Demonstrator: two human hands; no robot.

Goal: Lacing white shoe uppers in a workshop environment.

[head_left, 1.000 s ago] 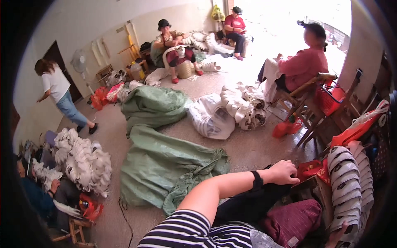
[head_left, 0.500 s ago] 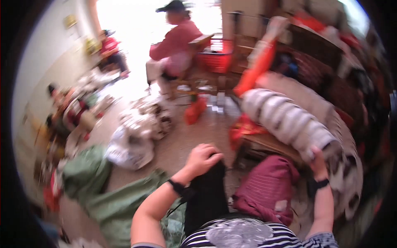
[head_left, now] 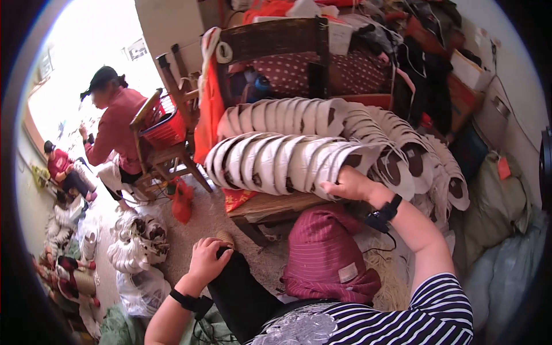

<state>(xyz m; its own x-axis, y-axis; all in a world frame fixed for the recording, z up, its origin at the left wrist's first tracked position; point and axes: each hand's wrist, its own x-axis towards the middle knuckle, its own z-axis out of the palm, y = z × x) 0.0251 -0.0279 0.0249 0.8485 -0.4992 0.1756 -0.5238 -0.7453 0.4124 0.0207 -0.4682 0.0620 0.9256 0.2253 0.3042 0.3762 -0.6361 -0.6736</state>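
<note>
A long row of nested white slipper-like pieces (head_left: 276, 161) with dark insides lies along a wooden bench (head_left: 270, 210) in front of me. My right hand (head_left: 351, 185) grips the row's near right end piece, its thumb on the outside and its other fingers partly hidden at the opening. More such rows (head_left: 276, 118) lie behind and to the right, with loose strings hanging from them. My left hand (head_left: 206, 261) rests on my black-trousered knee (head_left: 244, 287), its fingers stretched out and holding nothing.
A maroon striped cloth bundle (head_left: 322, 259) sits between me and the bench. Beyond the bench stands a dark wooden chair (head_left: 273, 43) with an orange bag (head_left: 210, 115). People sit at the left, near white heaps (head_left: 138, 241). A red basket (head_left: 164, 129) hangs on another chair.
My view has swung right toward the bench and sharpened. My right hand is still at the row's end, and my left hand is still on my knee.
</note>
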